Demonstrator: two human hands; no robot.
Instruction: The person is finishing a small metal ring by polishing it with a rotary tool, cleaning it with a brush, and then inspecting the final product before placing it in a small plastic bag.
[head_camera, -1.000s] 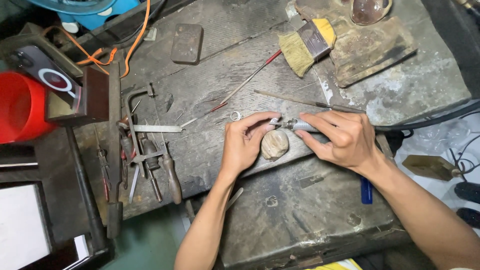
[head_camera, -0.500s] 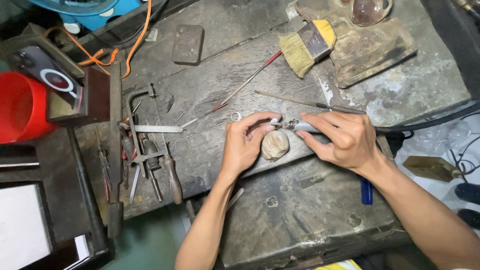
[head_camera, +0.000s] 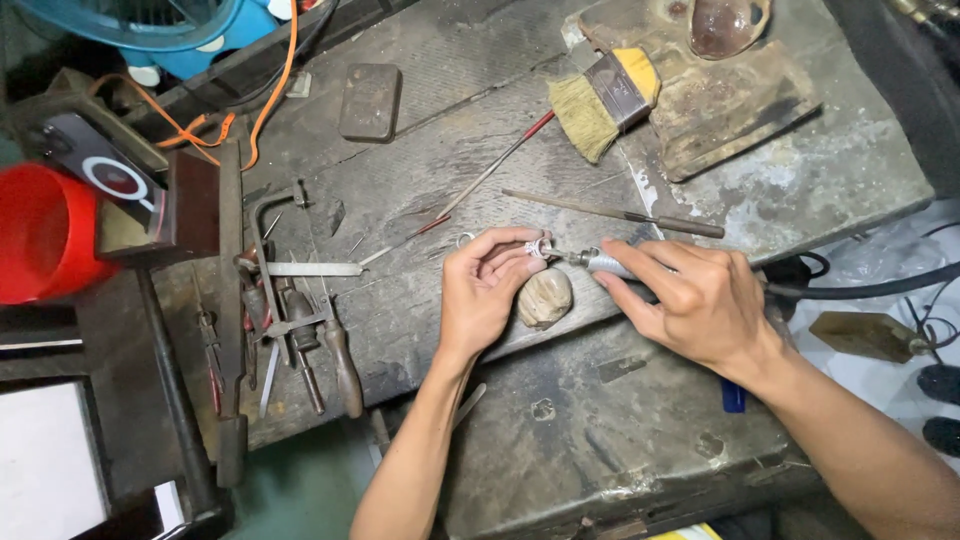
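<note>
A person works at a scarred wooden table (head_camera: 420, 190), both hands over its front edge. The left hand (head_camera: 485, 295) pinches a small silver ring (head_camera: 540, 247) between thumb and fingertips, its grip narrow and closed on the piece, just above a rounded wooden peg (head_camera: 545, 297) that juts from the table. The right hand (head_camera: 690, 300) holds a slim rotary handpiece (head_camera: 605, 262) like a pen, its grip wrapped around the barrel, the tip touching the ring; a dark hose (head_camera: 860, 290) trails off to the right. Judging by this contact, the finishing of the ring is in progress, not done; how much of the surface is worked cannot be told, as the piece is too small. Near the hands lie 1 yellow-handled brush (head_camera: 600, 100), a red-tipped rod (head_camera: 490, 175) and a long thin file (head_camera: 615, 212). Pliers and other hand tools (head_camera: 290, 330) sit untouched at left, beside a red bucket (head_camera: 40, 235).
</note>
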